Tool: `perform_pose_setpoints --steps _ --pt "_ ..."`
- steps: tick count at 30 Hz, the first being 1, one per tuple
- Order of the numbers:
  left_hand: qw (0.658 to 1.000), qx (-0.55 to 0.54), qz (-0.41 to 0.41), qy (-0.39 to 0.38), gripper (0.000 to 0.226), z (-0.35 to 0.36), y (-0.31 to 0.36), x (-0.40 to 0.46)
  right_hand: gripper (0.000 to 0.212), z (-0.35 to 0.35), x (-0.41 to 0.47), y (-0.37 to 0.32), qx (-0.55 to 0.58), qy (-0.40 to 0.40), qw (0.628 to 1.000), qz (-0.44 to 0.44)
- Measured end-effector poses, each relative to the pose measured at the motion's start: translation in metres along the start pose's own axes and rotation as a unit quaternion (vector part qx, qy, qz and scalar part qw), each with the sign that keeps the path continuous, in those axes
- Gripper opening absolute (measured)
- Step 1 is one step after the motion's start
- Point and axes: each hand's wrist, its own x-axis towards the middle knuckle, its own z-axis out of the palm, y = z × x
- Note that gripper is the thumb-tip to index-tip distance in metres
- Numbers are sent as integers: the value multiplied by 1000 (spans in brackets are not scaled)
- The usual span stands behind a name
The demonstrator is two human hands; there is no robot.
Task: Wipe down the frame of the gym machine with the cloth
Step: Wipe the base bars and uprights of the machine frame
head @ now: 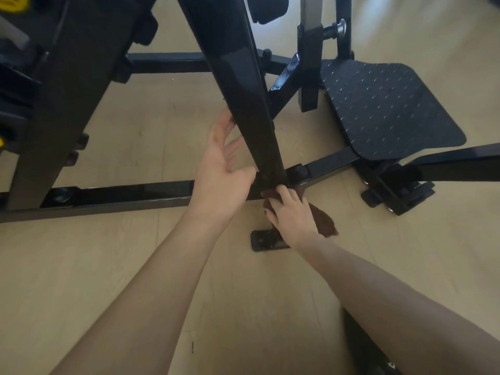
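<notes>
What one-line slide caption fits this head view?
Right hand presses a brown cloth at the foot of the slanted black metal frame post; open left hand steadies the post.

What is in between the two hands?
In the head view, the slanted black bar of the machine's frame comes down between the left hand and the right hand, which presses the brown cloth at its foot.

floor [102, 266]: pale wood planks under me | on it: black machine frame [108, 197], its base bars flat | small black foot plate [266, 240] on floor near me | rubber-studded footplate [384, 109] just above floor
</notes>
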Motion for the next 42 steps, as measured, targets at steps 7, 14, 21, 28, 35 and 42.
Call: perform_pose_setpoints --steps 7,14,21,28,35,42 --pt "1000 -3 6 -5 97 0 -1 -1 39 24 -27 -1 -86 -41 995 -29" --pt "999 4 16 -32 97 -3 -16 3 54 -1 -63 -5 -221 -168 945 -174" --pt "989 89 -98 -59 60 -17 -84 -3 36 -62 -31 -39 -33 -179 971 -154" --pt "946 -113 -297 -67 55 -35 -102 -18 39 -133 7 -90 -33 -120 968 -218" --pt "924 -289 -251 4 82 -43 -84 -15 39 -153 34 -147 215 -84 972 -42" --pt "960 -148 -237 -30 41 -95 -87 -30 53 -159 38 -178 418 -274 857 124"
